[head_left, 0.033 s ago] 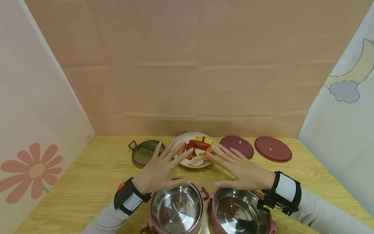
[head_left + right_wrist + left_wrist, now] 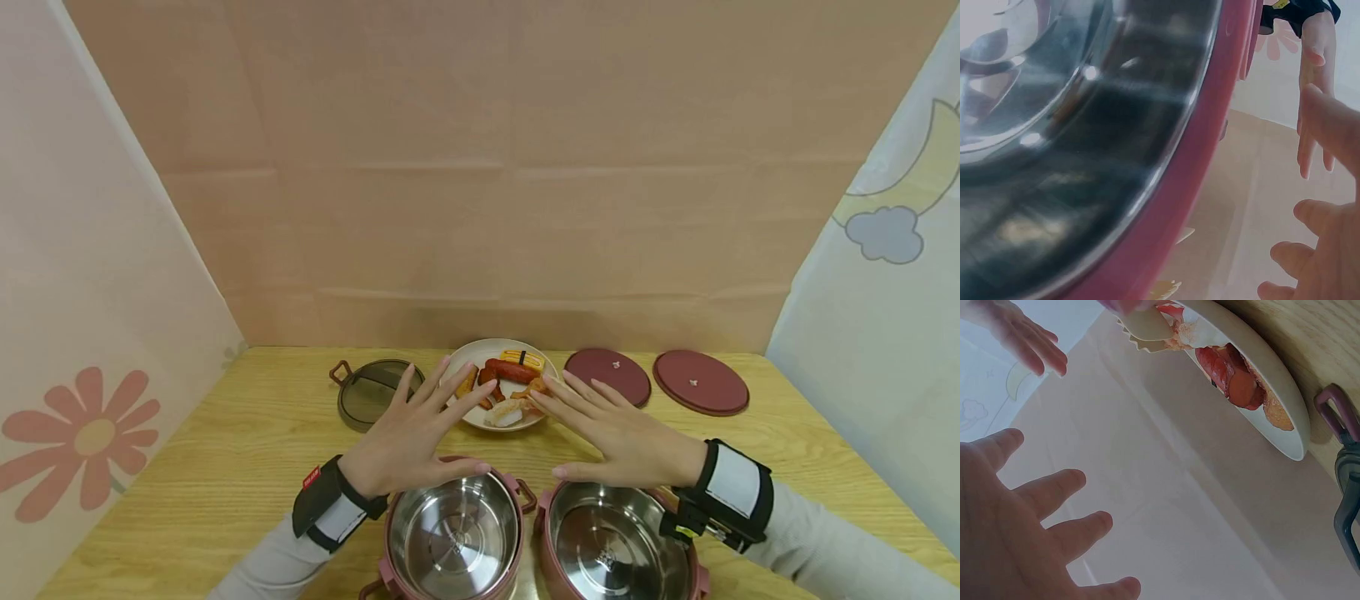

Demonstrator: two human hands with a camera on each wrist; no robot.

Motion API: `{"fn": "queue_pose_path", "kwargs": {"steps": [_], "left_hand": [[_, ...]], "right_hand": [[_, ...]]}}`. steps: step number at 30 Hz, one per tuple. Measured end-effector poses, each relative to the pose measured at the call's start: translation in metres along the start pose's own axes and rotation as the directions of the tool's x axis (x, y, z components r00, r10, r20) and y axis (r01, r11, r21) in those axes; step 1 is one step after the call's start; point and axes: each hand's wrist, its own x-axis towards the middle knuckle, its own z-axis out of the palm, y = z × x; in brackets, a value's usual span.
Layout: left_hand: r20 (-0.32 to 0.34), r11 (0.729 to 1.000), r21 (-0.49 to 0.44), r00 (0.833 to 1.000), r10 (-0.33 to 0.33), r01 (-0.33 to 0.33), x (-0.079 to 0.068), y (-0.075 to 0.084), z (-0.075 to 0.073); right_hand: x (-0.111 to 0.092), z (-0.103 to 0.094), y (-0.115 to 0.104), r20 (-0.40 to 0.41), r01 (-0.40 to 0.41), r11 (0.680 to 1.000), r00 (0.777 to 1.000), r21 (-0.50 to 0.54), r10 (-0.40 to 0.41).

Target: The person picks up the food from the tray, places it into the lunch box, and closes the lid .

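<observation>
While the left hand (image 2: 420, 442) and right hand (image 2: 630, 442) hover with fingers spread, gripping nothing, the left pot (image 2: 456, 540) and right pot (image 2: 617, 543) sit near, below the thumbs; the plate (image 2: 480, 349) lies far, beyond the fingertips.

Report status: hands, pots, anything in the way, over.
Left hand, right hand: open, empty. Left pot, right pot: lidless, nothing visible inside. No obstruction seen between hands and pots.
</observation>
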Motion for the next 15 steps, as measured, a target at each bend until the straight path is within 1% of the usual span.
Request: {"fn": "queue_pose_path", "kwargs": {"steps": [6,9,12,15], "left_hand": [[-0.004,1.0,-0.005,1.0,-0.003,0.003,0.0,-0.001,0.001],[0.0,0.999,-0.034,1.0,-0.013,0.013,0.0,-0.001,0.001],[-0.02,0.995,-0.1,0.999,-0.031,0.029,-0.001,-0.002,0.0],[-0.071,0.979,-0.201,0.996,-0.061,0.046,-0.004,-0.004,-0.002]], "right_hand": [[-0.001,0.001,0.002,-0.012,0.015,1.0,1.0,-0.006,-0.015],[-0.004,0.0,0.004,-0.024,0.006,1.0,1.0,-0.007,-0.007],[-0.007,-0.004,0.007,-0.036,-0.024,0.999,0.999,0.027,0.025],[-0.008,-0.009,0.009,-0.054,-0.051,0.997,0.997,0.061,0.054]]}}
